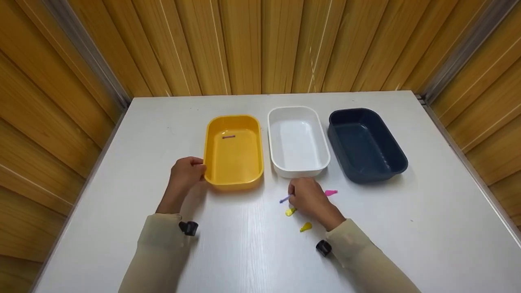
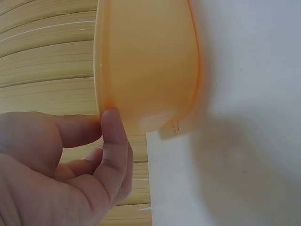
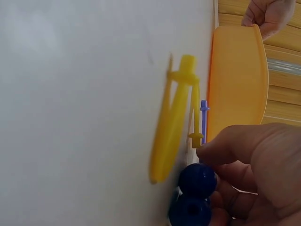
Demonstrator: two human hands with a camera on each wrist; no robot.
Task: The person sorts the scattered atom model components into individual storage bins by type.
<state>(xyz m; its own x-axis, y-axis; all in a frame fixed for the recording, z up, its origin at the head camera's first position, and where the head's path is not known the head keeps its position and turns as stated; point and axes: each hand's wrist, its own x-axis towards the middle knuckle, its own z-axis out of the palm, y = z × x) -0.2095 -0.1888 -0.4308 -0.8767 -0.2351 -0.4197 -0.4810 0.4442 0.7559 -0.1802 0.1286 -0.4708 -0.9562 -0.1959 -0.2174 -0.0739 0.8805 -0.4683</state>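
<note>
My left hand (image 1: pixel 186 173) pinches the rim of the yellow tub (image 1: pixel 234 162) at its near left corner. The left wrist view has the thumb and fingers on either side of that rim. A thin purple stick (image 1: pixel 228 136) lies inside the tub. My right hand (image 1: pixel 309 195), fingers curled, is low over the table in front of the white tub (image 1: pixel 299 173). Its thumb and fingers grip another thin purple stick (image 1: pixel 284 199), whose end sticks out to the left. Shiny blue balls (image 3: pixel 197 180) sit against these fingers in the right wrist view, hidden in the head view.
Two small yellow plastic pieces (image 1: pixel 306 227) lie near the right hand, and a pink piece (image 1: pixel 331 192) lies beyond it. A dark blue tub (image 1: pixel 366 146) stands right of the white one. Wood-patterned walls (image 1: pixel 260 49) enclose the white table (image 1: pixel 236 252).
</note>
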